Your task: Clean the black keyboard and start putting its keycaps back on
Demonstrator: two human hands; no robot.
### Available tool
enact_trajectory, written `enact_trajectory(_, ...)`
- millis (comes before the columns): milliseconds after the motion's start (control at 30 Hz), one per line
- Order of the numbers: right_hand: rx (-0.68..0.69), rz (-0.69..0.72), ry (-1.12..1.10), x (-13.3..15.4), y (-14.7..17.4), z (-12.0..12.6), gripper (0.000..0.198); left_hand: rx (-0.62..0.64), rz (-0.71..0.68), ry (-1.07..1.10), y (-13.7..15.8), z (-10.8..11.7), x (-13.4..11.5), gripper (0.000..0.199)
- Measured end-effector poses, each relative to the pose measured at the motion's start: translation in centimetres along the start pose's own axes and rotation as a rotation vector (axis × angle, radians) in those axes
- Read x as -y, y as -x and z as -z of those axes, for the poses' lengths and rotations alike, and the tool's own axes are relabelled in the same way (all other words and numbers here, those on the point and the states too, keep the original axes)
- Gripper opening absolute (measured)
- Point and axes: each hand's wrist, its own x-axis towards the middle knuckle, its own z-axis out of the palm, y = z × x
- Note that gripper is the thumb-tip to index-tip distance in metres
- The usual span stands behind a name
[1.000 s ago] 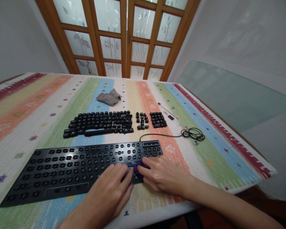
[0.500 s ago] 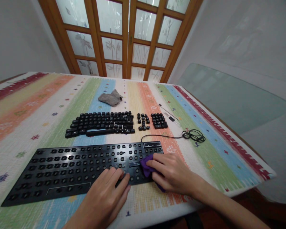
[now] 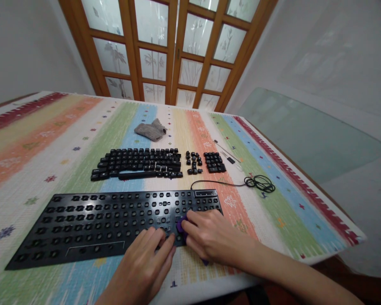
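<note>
A black keyboard base [image 3: 108, 212] with its keycaps off lies slanted across the near part of the table, its switch posts bare. My left hand [image 3: 146, 258] rests on its front edge right of the middle, fingers bent and thumb apart on top, grasping nothing. A purple cloth [image 3: 180, 227] is bunched in my right hand [image 3: 211, 235], which presses it on the keyboard's right part; most of the cloth is hidden under the fingers. Behind the base, the removed keycaps [image 3: 133, 163] lie laid out in keyboard order, with smaller groups of keycaps [image 3: 214, 162] to the right.
A coiled black cable [image 3: 259, 183] runs from the keyboard's back edge to the right. Thin tools [image 3: 227, 151] and a small black piece [image 3: 230, 160] lie behind it. A grey cloth [image 3: 150, 130] sits farther back on the striped tablecloth [image 3: 279, 220].
My right hand has slid left and slightly nearer with the purple cloth, towards my left hand. The left hand stays on the keyboard's front edge. The whole view has shifted slightly.
</note>
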Motion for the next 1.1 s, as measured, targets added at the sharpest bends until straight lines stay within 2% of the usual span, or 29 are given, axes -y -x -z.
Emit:
enact_trajectory(300,-0.047,0.039,0.071,1.3,-0.4,-0.7,0.014,0.023,0.003,0.028,0.2,-0.3,0.2,0.027)
enact_trajectory(500,-0.033,-0.03,0.266,3.3,-0.1,-1.2,0.013,0.039,0.017,0.033,0.0,-0.2,0.1,0.029)
enact_trajectory(733,0.029,-0.15,0.21,4.1,-0.9,-1.8,0.012,0.076,0.037,0.06,-0.1,-0.1,0.0,0.026)
enact_trajectory(867,0.095,-0.14,0.104,2.6,-1.8,-0.7,0.009,0.085,0.035,0.052,-0.1,-0.1,-0.1,0.026)
enact_trajectory(1000,0.123,0.002,-0.194,-0.6,-2.2,1.6,0.018,0.057,0.012,0.038,0.1,-0.4,0.0,0.027)
enact_trajectory(1033,0.104,0.022,-0.274,-1.4,-2.1,2.0,0.018,0.05,0.008,0.039,0.1,-0.4,0.1,0.028)
enact_trajectory(1100,-0.035,-0.076,-0.334,-2.7,-1.5,2.7,0.019,0.038,0.003,0.043,0.1,-0.5,0.1,0.029)
